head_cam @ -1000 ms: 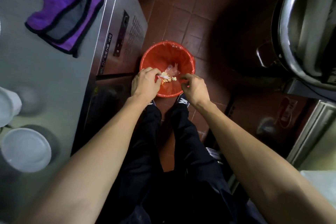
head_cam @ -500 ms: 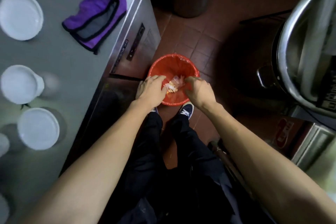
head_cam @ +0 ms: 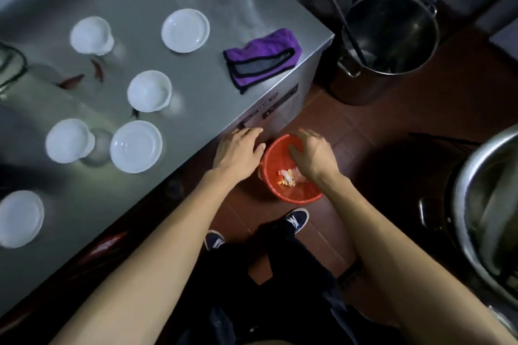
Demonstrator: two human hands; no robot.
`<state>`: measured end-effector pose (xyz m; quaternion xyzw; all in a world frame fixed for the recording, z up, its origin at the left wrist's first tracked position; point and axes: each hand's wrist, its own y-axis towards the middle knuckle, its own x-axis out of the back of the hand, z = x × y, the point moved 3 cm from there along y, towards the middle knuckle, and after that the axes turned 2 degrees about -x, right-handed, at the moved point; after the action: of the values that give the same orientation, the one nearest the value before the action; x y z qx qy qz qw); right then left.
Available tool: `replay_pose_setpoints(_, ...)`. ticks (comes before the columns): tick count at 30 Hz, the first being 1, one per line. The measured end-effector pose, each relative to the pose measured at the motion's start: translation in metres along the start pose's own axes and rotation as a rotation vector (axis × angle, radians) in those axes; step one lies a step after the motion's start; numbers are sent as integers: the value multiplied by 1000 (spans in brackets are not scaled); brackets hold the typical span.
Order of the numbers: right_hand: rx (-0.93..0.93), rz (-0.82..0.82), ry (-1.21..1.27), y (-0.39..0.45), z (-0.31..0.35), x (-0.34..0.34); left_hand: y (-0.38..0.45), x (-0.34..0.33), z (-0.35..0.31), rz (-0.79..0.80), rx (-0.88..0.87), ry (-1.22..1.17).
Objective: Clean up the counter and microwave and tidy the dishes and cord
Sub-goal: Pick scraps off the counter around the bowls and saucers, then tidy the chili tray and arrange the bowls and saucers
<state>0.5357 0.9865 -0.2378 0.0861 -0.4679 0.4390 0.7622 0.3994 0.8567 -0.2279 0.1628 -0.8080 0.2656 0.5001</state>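
Observation:
An orange bin point(head_cam: 294, 196) stands on the floor by the steel counter point(head_cam: 196, 98), with food scraps and clear plastic point(head_cam: 288, 178) in it. My left hand point(head_cam: 239, 152) hovers empty beside the bin's left rim, fingers relaxed. Above the bin is my right hand point(head_cam: 312, 155), fingers loosely bent, holding nothing. Several white dishes lie on the counter, among them a plate point(head_cam: 185, 30) and a bowl point(head_cam: 149, 91). Red chilli peppers point(head_cam: 96, 68) lie among them. A purple cloth point(head_cam: 263, 59) sits near the counter's corner. A dark cord point(head_cam: 12, 64) shows at the far left.
A tall steel pot point(head_cam: 389, 45) with a ladle handle stands on the tiled floor past the counter's corner. A large steel vessel point(head_cam: 487, 204) fills the right edge. My feet in dark shoes point(head_cam: 297, 220) stand just before the bin.
The scraps have dropped from my hands into the bin. Both hands have come apart and lifted, empty. My view has swung up and left, showing more of the counter.

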Motion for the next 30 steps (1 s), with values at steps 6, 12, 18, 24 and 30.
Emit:
replay_pose_setpoints(6, 99, 0, 11, -2, 68, -23, -44, 34, 54, -95, 112, -46)
replay_pose_setpoints(12, 195, 28, 14, -22, 143, -60, -102, 54, 119, -187, 170, -72)
replay_pose_setpoints(18, 257, 68, -36, -44, 216, -95, -168, 72, 185, -309, 228, -79)
replay_pose_setpoints(24, 332, 93, -66, -73, 282, -135, -238, 86, 245, -394, 286, -103)
replay_pose_setpoints(30, 422, 136, -75, -101, 347, -181, -305, 98, 294, -456, 373, -141)
